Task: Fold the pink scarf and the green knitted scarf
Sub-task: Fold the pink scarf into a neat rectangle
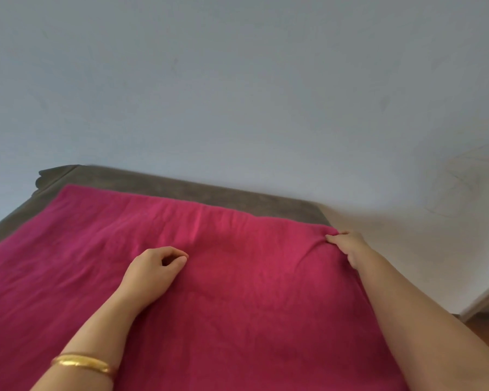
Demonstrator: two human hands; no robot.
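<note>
The pink scarf (237, 292) lies spread wide over a grey-brown padded surface (209, 190) and fills the lower half of the view. My left hand (153, 266) rests on the cloth near its middle, fingers loosely curled with thumb and fingertips close together, and whether it pinches fabric is unclear. At the scarf's far right corner my right hand (347, 244) pinches the cloth, which puckers toward the fingers. A gold bangle (82, 362) circles my left wrist. No green knitted scarf is in view.
A plain pale wall (237, 80) rises just behind the padded surface. To the right, past the scarf's edge, stands a white ledge or board (480, 297) with a strip of wooden floor (486, 331) below it.
</note>
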